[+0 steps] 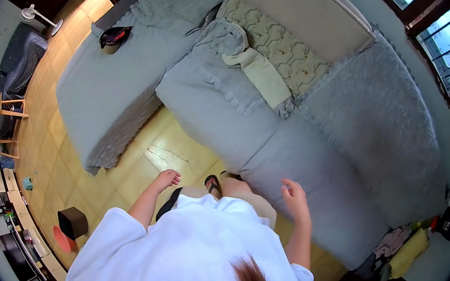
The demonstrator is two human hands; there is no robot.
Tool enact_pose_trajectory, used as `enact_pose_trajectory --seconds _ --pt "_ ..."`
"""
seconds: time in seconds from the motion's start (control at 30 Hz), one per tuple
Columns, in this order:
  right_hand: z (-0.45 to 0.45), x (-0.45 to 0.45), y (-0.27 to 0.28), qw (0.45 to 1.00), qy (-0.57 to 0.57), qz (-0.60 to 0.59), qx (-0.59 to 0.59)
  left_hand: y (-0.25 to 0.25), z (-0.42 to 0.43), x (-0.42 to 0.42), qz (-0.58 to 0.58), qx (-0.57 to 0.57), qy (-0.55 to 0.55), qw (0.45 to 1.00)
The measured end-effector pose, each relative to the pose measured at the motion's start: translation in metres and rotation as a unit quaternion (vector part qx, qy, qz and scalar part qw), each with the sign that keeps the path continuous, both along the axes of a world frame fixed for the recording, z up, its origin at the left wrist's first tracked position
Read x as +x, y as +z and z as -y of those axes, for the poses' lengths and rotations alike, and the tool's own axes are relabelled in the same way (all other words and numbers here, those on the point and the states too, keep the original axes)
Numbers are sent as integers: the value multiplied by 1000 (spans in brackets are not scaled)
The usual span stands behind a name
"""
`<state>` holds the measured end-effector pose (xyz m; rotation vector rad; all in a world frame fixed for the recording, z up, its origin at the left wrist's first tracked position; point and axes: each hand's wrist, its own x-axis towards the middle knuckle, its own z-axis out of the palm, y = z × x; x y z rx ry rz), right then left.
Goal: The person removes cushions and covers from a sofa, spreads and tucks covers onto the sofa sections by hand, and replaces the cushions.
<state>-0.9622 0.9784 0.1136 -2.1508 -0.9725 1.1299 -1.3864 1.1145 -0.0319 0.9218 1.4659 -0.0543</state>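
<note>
My left hand is over the tiled floor, its fingers curled together; whether anything is in it cannot be made out. On the other side, my right hand hangs by the edge of the grey sofa cover, fingers apart and holding nothing. A cream folded cloth lies on the sofa, partly over a bunched grey cover. Behind it, a patterned cushion surface is exposed below the beige backrest.
A dark cap-like item rests on the left sofa section. Clothes are piled at the far right. On the left floor are a brown bin, a red stool, a wooden rack and a white fan.
</note>
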Motion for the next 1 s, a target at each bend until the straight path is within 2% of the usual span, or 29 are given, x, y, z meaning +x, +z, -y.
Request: enact_pose_trajectory --seconds 0.1,0.17,0.23,0.3,0.37,0.43,0.53,0.63,0.7,0.83,0.87,0.9,0.97,1.0 --pt "-21 25 -33 1000 -6 -15 7 -4 -9 23 20 -14 18 1000" --pt "-44 46 -71 1000 -12 -5 0 -5 -15 31 32 -6 -31 999" --pt "-63 60 -114 1000 -20 -7 0 15 -27 48 9 -8 -81 997" --pt "-99 76 -155 1000 -25 -12 9 26 -38 60 -3 -5 -79 997" --pt "-141 91 -189 1000 -3 12 -21 20 -47 67 22 -8 -42 999" --pt "-174 103 -253 991 20 129 21 14 -52 68 40 -37 7 998" --pt "-246 114 -279 988 22 149 -22 1 -54 59 50 -63 54 995" --pt "-298 118 -337 977 4 212 13 -26 -59 30 85 -66 48 993" --pt "-325 117 -373 978 -35 204 20 -40 -73 12 85 -93 57 990" --pt "-364 100 -423 959 -87 265 -48 -56 -134 -25 60 -147 44 986" --pt "-366 97 -439 958 -106 266 -16 -54 -147 -35 44 -164 46 984" --pt "-378 78 -444 960 -100 259 -38 -66 -151 -56 49 -159 98 981" --pt "-390 41 -433 961 -79 247 -95 -63 -182 -90 62 -160 115 978" --pt "-401 9 -416 969 -86 214 -83 -61 -205 -103 75 -159 118 977"
